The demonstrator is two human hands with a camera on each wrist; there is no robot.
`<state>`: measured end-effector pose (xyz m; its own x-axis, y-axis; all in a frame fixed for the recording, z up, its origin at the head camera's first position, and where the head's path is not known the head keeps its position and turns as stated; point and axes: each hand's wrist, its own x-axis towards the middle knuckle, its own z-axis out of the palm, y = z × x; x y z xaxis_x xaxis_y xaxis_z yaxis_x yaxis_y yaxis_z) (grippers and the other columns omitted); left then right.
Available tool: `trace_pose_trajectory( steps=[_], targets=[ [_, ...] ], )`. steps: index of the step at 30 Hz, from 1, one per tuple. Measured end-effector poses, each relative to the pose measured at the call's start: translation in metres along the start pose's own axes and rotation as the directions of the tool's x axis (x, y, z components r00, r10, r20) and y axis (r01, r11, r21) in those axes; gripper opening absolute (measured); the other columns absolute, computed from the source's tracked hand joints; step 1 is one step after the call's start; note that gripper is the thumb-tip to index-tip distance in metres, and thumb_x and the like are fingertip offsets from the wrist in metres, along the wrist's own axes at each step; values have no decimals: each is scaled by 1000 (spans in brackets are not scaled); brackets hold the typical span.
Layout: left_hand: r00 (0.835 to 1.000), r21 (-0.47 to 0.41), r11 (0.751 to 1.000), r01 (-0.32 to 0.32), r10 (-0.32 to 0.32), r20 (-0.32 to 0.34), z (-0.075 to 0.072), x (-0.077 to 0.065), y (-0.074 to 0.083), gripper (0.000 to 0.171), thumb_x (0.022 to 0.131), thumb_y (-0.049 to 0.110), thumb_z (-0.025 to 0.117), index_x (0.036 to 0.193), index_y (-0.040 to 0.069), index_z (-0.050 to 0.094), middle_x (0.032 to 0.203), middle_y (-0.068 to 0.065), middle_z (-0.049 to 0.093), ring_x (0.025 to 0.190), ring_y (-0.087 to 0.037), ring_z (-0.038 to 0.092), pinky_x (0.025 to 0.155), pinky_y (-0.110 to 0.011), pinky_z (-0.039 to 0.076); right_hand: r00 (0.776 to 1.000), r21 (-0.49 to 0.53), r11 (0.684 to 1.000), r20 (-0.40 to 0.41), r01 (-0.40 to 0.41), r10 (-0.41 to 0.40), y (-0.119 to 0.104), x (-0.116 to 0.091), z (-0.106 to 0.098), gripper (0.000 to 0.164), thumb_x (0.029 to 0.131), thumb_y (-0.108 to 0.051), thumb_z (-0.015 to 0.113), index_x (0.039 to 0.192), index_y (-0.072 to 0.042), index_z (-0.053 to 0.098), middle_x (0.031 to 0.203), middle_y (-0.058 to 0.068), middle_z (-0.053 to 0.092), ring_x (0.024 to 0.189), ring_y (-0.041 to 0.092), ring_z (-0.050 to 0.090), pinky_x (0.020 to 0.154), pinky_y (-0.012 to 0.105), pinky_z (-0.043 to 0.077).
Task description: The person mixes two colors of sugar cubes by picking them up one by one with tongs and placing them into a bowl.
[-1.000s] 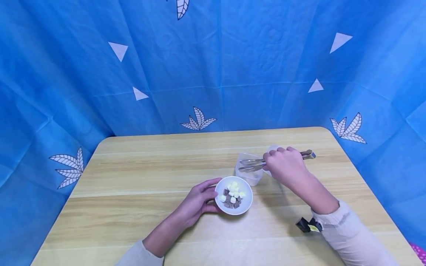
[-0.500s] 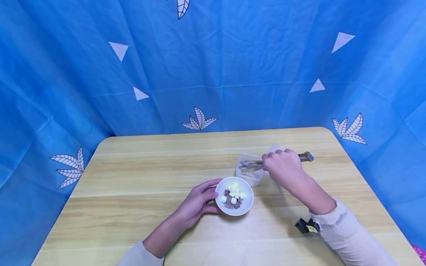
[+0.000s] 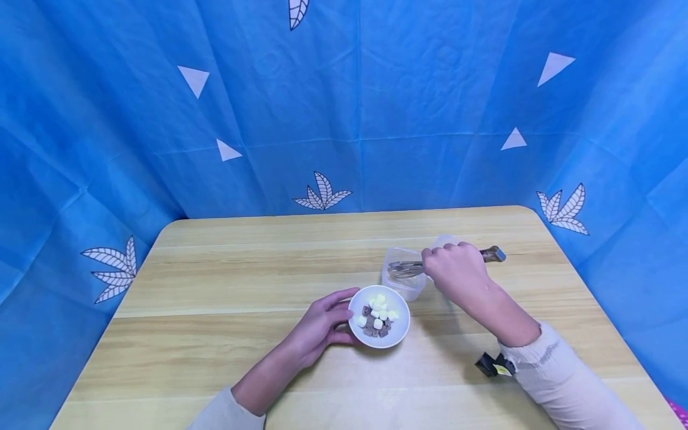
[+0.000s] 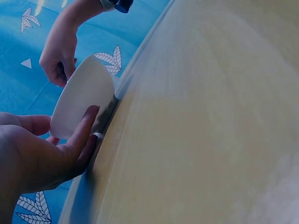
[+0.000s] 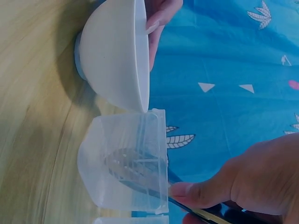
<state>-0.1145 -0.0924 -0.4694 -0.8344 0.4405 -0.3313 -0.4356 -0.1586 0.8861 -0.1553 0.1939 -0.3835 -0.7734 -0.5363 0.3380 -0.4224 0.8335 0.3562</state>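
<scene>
My left hand holds a white bowl by its left side, with a finger at the rim and others along the outer wall. Inside the bowl lie several brown cubes and white marshmallow-like pieces. Just behind it stands a clear plastic container, whose rim meets the bowl's in the right wrist view. My right hand grips metal tongs around the middle. Their slotted ends reach down into the container, its wall showing them through. The arms of the tongs lie close together.
A second clear container is partly hidden behind my right hand. The wooden table ends at a blue patterned curtain. A black device hangs at my right sleeve.
The tongs' arms, spread apart a second ago, have drawn together over the container. My right hand has shifted slightly left. My left hand and the bowl stay nearly in place.
</scene>
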Motion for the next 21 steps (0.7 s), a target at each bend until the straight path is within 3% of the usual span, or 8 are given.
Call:
trace_pose_trajectory(
  steps=[7, 13, 21],
  targets=[
    [1000, 2, 1000, -1, 1, -2, 0, 0, 0, 59, 99, 5, 54, 157, 6, 41, 151, -29, 52, 108, -29, 73, 90, -48, 66, 1000, 2, 1000, -29, 4, -4, 2, -2, 0, 27, 81, 5, 73, 64, -12, 59, 49, -4, 41, 50, 11, 28, 37, 23, 24],
    [1000, 7, 1000, 3, -3, -8, 1, 0, 0, 59, 99, 5, 54, 157, 6, 41, 150, -28, 52, 107, -29, 73, 89, -48, 66, 995, 8, 1000, -94, 19, -18, 4, -6, 2, 34, 80, -16, 87, 63, -12, 58, 49, -4, 40, 49, 10, 26, 33, 25, 27],
    [1000, 8, 1000, -1, 1, -10, 1, -1, 1, 59, 99, 5, 54, 156, 5, 42, 149, -29, 53, 107, -29, 73, 89, -48, 66, 997, 16, 1000, -74, -10, 12, 7, -11, 3, 36, 81, -31, 88, 69, -12, 61, 51, -4, 44, 47, 12, 30, 32, 30, 32]
  ],
)
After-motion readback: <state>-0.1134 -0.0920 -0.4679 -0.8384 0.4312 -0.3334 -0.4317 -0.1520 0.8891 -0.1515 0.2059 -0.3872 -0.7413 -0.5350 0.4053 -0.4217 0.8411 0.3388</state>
